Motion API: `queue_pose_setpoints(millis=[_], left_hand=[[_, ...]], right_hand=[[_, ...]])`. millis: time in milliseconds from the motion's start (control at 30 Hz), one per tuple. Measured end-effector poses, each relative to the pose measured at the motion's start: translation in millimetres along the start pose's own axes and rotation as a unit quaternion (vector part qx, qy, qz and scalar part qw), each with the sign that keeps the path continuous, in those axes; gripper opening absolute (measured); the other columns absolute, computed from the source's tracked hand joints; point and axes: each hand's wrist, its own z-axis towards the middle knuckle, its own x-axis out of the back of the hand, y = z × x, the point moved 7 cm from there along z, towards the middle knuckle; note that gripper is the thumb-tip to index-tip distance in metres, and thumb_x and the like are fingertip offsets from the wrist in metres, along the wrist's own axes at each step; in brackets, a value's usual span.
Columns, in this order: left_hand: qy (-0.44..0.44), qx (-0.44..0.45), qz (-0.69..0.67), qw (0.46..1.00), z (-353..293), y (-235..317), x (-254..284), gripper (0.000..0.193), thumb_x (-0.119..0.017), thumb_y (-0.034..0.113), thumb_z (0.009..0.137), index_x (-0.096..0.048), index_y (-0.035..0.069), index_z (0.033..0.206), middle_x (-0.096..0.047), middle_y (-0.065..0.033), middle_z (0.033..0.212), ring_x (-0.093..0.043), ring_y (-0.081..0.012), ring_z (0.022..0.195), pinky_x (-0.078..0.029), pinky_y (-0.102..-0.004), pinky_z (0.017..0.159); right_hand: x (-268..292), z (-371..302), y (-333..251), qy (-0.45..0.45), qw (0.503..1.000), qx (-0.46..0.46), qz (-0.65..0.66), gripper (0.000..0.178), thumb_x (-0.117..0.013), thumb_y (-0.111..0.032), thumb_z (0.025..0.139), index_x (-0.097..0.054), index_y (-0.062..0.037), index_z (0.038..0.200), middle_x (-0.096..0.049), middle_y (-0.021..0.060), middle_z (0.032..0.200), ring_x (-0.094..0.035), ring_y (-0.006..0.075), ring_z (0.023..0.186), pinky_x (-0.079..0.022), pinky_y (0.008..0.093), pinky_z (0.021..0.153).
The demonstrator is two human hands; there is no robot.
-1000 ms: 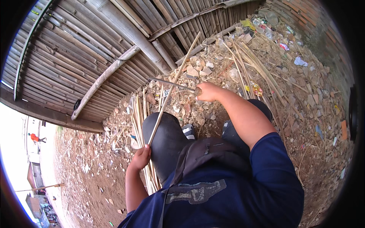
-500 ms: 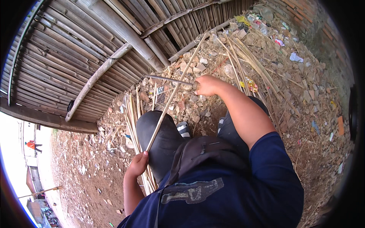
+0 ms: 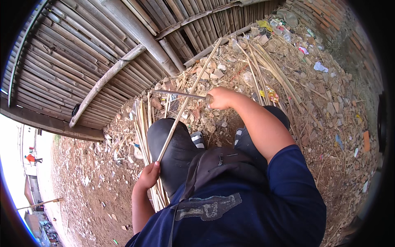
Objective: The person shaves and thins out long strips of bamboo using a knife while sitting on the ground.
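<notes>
My left hand (image 3: 149, 176) is closed around the lower end of a long, pale bamboo strip (image 3: 176, 122). The strip slants up and away past my left knee, its far end near the foot of the bamboo wall. In my right fist (image 3: 222, 99) is the handle of a long-bladed knife (image 3: 173, 94). Its narrow dark blade points left and crosses the strip in the picture; whether the two touch I cannot tell. Beside my left leg lies a bundle of split bamboo strips (image 3: 142, 127), partly hidden by my left hand and leg.
A bamboo-slat wall (image 3: 78, 61) rises ahead and to the left. More strips (image 3: 267, 61) lie on the rubble at the far right, near a brick wall (image 3: 321, 16). Broken bricks and litter (image 3: 320, 67) cover the ground. A distant person (image 3: 31, 158) in orange is at the far left.
My right hand and the knife have shifted slightly nearer to me and left, and the blade lies a little lower against the strip. My left hand keeps its hold, almost unmoved.
</notes>
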Motion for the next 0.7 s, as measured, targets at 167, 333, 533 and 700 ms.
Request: queue_pose_setpoints(millis=[167, 333, 533, 700], left_hand=[[-0.003, -0.026, 0.017, 1.0, 1.8, -5.1, 0.2, 0.05, -0.04, 0.045, 0.109, -0.053, 0.008, 0.078, -0.046, 0.0033, 0.067, -0.042, -0.0091, 0.062, -0.038, -0.0272, 0.058], [-0.017, -0.015, -0.003, 1.0, 2.8, 0.5, -3.0, 0.049, -0.038, 0.042, 0.11, -0.05, 0.01, 0.076, -0.043, 0.0044, 0.064, -0.039, -0.0086, 0.059, -0.035, -0.0273, 0.054], [-0.024, -0.008, -0.005, 1.0, 3.4, -1.9, 3.2, 0.05, -0.041, 0.048, 0.109, -0.05, 0.011, 0.076, -0.043, 0.0054, 0.063, -0.038, -0.0081, 0.057, -0.034, -0.0266, 0.053], [-0.025, 0.0, -0.024, 0.999, 2.1, -4.7, -1.3, 0.048, -0.041, 0.046, 0.109, -0.051, 0.011, 0.078, -0.044, 0.0053, 0.064, -0.039, -0.0075, 0.057, -0.035, -0.026, 0.054]], right_hand=[[-11.3, -30.3, -70.1, -0.025, 0.988, 0.119, -0.091, 0.021, -0.071, -0.022, 0.079, -0.069, -0.0103, 0.096, -0.071, 0.0123, 0.091, -0.07, 0.0297, 0.088, -0.055, 0.0453, 0.077], [-17.1, -0.8, -17.1, -0.096, 0.994, 0.04, 0.043, 0.027, -0.072, -0.026, 0.082, -0.069, -0.0053, 0.099, -0.07, 0.0167, 0.095, -0.069, 0.0297, 0.096, -0.055, 0.0453, 0.084], [-10.8, 30.1, 41.0, 0.081, 0.996, -0.028, 0.024, 0.029, -0.072, -0.027, 0.084, -0.067, -0.0044, 0.101, -0.069, 0.018, 0.098, -0.068, 0.0321, 0.094, -0.054, 0.0439, 0.082], [-5.1, -13.3, -52.7, -0.009, 0.996, 0.09, -0.01, 0.017, -0.067, -0.022, 0.082, -0.068, -0.011, 0.096, -0.07, 0.0142, 0.091, -0.069, 0.0338, 0.09, -0.054, 0.0471, 0.078]])
